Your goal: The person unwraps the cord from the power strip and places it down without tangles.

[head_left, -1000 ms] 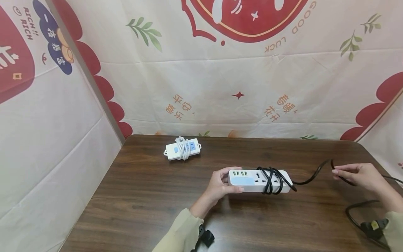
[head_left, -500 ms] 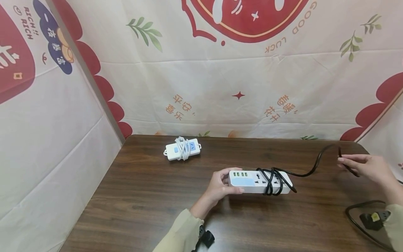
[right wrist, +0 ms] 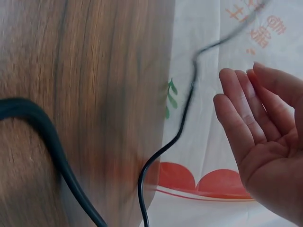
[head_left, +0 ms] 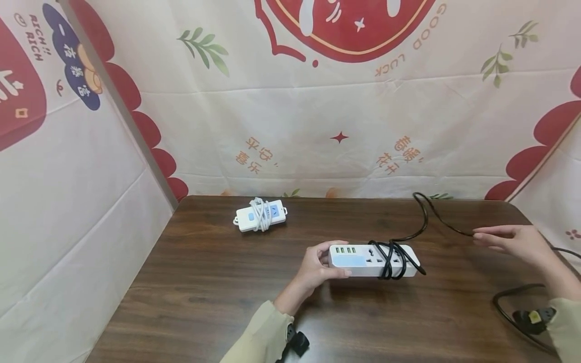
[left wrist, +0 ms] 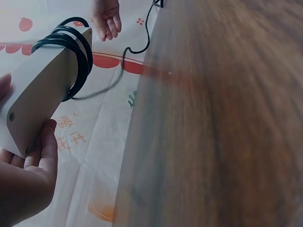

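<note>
My left hand (head_left: 318, 263) grips the left end of a white power strip (head_left: 358, 260) just above the brown table (head_left: 213, 282). A black cord (head_left: 391, 259) is wound several times around its right half. The loose cord (head_left: 424, 214) arcs toward the back wall and passes in front of my right hand (head_left: 505, 240), which is open with straight fingers and holds nothing. In the right wrist view the open palm (right wrist: 260, 137) is apart from the thin cord (right wrist: 182, 127). The left wrist view shows the strip's underside (left wrist: 40, 99) and the coils (left wrist: 71, 45).
A second, small white power strip (head_left: 260, 214) with a white cord wound around it lies at the table's back left. The black plug (head_left: 530, 317) and a cord loop lie at the right front edge. Printed cloth walls close the left, back and right sides.
My right hand let go of the black cord and opened. The freed cord swung up and back toward the far wall. My left hand and the strip stayed put.
</note>
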### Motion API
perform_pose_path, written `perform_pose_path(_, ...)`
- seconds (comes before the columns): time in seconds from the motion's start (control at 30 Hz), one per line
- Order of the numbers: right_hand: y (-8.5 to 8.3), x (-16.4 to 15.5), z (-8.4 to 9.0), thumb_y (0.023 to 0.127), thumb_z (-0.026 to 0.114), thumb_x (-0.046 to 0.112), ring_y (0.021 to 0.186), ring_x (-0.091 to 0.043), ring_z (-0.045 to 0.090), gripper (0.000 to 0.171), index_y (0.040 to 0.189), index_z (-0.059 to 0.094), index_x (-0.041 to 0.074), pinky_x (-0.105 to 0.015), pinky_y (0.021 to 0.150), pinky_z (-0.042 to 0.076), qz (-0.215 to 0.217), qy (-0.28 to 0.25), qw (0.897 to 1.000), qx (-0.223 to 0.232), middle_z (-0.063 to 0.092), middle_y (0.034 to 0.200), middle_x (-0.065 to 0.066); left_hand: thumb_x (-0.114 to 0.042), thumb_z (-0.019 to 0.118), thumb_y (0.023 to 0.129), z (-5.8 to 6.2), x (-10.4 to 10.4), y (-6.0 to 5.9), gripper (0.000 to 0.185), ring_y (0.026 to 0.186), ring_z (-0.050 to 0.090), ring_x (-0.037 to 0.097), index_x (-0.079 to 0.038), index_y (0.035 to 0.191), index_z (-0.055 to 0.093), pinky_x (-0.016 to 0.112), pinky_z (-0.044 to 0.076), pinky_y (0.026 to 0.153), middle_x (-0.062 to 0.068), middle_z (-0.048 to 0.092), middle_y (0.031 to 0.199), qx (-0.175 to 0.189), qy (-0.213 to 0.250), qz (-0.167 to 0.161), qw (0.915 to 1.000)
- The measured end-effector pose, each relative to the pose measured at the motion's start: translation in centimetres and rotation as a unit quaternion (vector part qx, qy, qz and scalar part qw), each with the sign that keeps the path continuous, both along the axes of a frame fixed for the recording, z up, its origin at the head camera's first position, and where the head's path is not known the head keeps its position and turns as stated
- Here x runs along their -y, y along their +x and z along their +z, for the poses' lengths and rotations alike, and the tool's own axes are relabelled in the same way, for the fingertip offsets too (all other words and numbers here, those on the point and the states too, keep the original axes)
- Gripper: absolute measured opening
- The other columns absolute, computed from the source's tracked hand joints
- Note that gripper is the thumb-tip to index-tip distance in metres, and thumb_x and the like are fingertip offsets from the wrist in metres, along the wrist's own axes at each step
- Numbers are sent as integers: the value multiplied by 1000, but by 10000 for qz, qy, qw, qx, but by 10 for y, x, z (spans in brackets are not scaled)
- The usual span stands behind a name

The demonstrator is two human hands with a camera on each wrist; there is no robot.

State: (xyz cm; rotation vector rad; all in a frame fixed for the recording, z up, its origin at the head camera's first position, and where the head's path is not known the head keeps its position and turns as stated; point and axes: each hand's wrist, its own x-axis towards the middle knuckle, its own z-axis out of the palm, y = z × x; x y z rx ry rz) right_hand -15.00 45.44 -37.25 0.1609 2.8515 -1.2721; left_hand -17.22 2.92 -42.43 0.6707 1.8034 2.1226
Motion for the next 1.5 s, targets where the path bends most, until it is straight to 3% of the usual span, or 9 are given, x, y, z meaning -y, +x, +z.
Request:
perform_pose_path(0.27, 1, 20, -1, 88, 60, 27, 77, -1, 64, 40, 111, 60, -6, -18, 63, 50, 401, -75, 9991, 61, 71, 83, 0, 10, 70, 67, 1, -1, 2, 53, 86, 62, 10, 3, 118, 56, 22, 50, 73, 17, 63, 109, 32, 2, 31, 10000)
perform_pose_path(0.47, -1, 35, -5, 88, 60, 24, 79, -5, 65, 46, 114, 54, -14, -19, 66, 51, 516, -327, 9981, 71, 71, 86, -5, 10, 71, 66, 2, -2, 2, 54, 86, 62, 9, 2, 117, 57, 23, 50, 73, 18, 62, 109, -68, -6, -12, 10000)
perform_pose_path(0.67, -6, 51, -2, 89, 59, 29, 84, -5, 64, 55, 121, 48, -14, -20, 70, 51, 662, -342, 9970, 205, 69, 94, -11, 9, 71, 66, 3, -1, 2, 53, 86, 62, 10, 1, 117, 58, 23, 50, 74, 17, 63, 108, -58, -10, 13, 10000)
perform_pose_path(1.0, -18, 77, -2, 89, 58, 28, 87, -9, 65, 57, 123, 45, -15, -26, 74, 52, 838, -801, 9929, 284, 67, 99, -18, 8, 71, 66, -1, -2, 1, 54, 86, 63, 9, 4, 118, 56, 23, 50, 73, 16, 63, 108, -106, 35, -17, 9999)
perform_pose_path(1.3, -24, 89, -2, 90, 57, 27, 89, -11, 65, 57, 125, 43, -15, -26, 75, 51, 927, -998, 9900, 372, 68, 99, -14, 7, 72, 66, 0, -2, 0, 54, 85, 62, 9, 2, 117, 57, 23, 51, 73, 14, 64, 107, -62, 67, -21, 10000)
perform_pose_path(1.43, -35, 78, -19, 90, 56, 22, 88, -13, 65, 50, 123, 46, -15, -29, 75, 52, 1273, -1488, 9804, 197, 69, 96, -12, 8, 71, 66, 0, -3, 0, 54, 85, 62, 9, 3, 117, 57, 23, 51, 73, 16, 64, 107, -60, 86, -28, 9999)
perform_pose_path(1.5, -46, 66, -35, 90, 57, 21, 88, -15, 66, 47, 122, 48, -12, -29, 74, 52, 1432, -1672, 9754, 107, 69, 95, -12, 8, 72, 66, 0, -3, 0, 54, 85, 62, 9, 3, 118, 57, 23, 50, 73, 15, 64, 108, -40, 65, -38, 10000)
